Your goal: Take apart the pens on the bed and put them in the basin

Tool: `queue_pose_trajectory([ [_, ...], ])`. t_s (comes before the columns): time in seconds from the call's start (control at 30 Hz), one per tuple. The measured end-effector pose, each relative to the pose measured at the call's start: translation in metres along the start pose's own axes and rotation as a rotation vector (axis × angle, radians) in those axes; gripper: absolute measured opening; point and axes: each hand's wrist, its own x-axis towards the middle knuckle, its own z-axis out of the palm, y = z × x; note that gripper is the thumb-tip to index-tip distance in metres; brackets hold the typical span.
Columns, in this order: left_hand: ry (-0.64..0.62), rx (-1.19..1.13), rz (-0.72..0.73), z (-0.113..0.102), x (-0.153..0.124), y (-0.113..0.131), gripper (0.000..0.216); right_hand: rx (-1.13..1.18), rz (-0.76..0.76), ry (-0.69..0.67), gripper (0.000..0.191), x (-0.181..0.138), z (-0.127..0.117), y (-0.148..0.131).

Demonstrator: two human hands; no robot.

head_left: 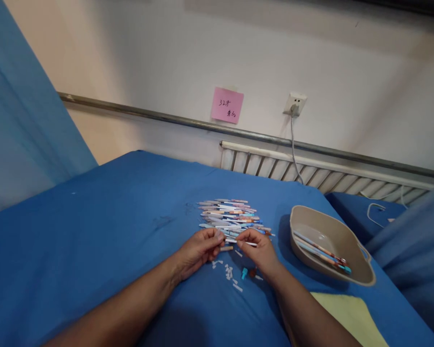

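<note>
A heap of pastel pens (230, 215) lies on the blue cloth (104, 231) just beyond my hands. My left hand (198, 250) is closed in a pinch on a short pen barrel (226, 248). My right hand (258, 248) pinches a thin white refill (246, 243) that points toward the left hand. Both hands nearly meet over the cloth. Small white caps and tips (228, 273) lie scattered below them, with a teal cap (244, 273) and a reddish-brown one (252, 273).
A beige oval tray (361, 277) at the right holds a few pens (321, 253). A yellow sheet (347, 315) lies near my right forearm. Behind stand a radiator (311, 171), a wall rail, a socket with a cable and a pink note (227, 105).
</note>
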Motion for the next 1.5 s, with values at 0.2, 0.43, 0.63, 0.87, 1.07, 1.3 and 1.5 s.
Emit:
queue_pose_trajectory([
  [0.2,0.0,0.092,0.038,-0.002,0.005,-0.008,0.034,0.211,0.023,-0.022,0.023,-0.001,0.002,0.002],
  [0.43,-0.003,-0.112,-0.055,0.003,-0.001,-0.002,0.03,0.466,0.025,0.133,0.027,0.003,0.001,-0.003],
  [0.63,-0.026,-0.333,-0.141,0.002,-0.003,0.006,0.024,0.608,0.072,0.142,0.028,0.006,-0.004,-0.003],
  [0.87,-0.071,-0.256,-0.142,0.001,-0.005,0.002,0.02,0.597,0.061,0.119,0.027,0.004,-0.003,-0.002],
  [1.07,-0.125,-0.127,-0.117,0.0,-0.006,-0.001,0.02,0.596,0.052,0.131,0.026,0.004,-0.004,-0.002],
  [1.3,-0.125,-0.071,-0.12,0.002,-0.006,0.0,0.023,0.576,0.039,0.121,0.025,0.004,-0.004,-0.003],
  [1.5,-0.117,-0.075,-0.125,0.001,-0.005,0.0,0.03,0.541,0.049,0.145,0.028,0.004,-0.004,-0.003],
])
